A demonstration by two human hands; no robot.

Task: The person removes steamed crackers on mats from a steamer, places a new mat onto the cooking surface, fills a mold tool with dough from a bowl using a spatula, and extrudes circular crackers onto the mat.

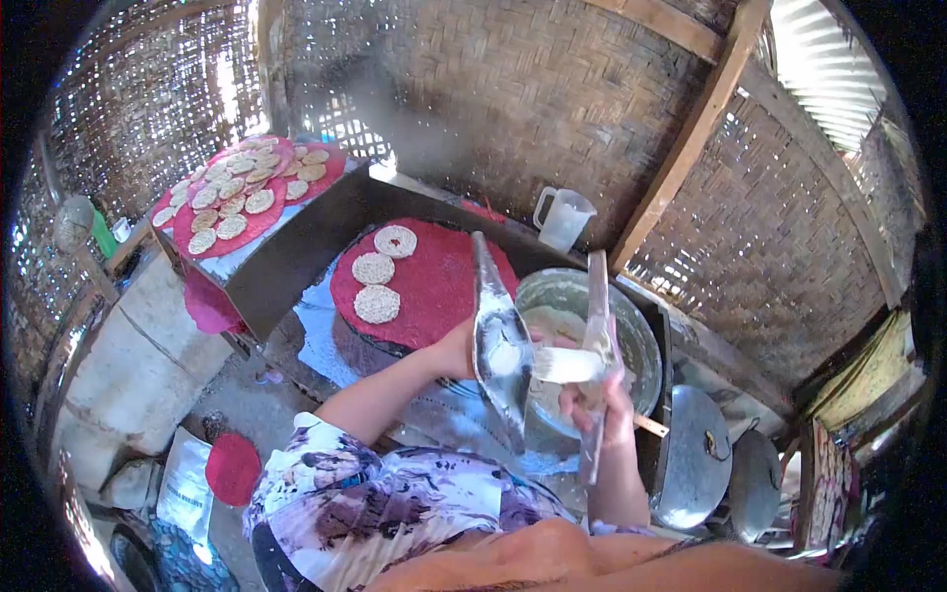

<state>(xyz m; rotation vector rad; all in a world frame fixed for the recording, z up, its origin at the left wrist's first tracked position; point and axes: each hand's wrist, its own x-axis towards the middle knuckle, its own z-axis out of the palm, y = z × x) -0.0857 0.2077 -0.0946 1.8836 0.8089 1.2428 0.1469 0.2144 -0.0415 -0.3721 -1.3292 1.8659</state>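
Note:
My left hand (456, 347) is closed around a long metal piece (505, 340), pointed at both ends, with a round hollow in its middle. It looks like one half of a hand press. My right hand (610, 403) grips a wooden bar (598, 316) from which a white, paste-coated cylinder (572, 365) sticks out toward the metal piece. Beneath both, a large basin (646, 345) holds pale dough or batter. Beside my left hand, several round, lacy white discs (377, 304) lie in a row on a red round cloth (444, 266).
At the back left, more discs (232, 187) cover red cloths on a raised surface. A dark panel (286, 261) borders the work area. Behind the basin stands a clear plastic jug (565, 219). Large metal lids (695, 454) lean at the right, and a wooden post (691, 128) rises nearby.

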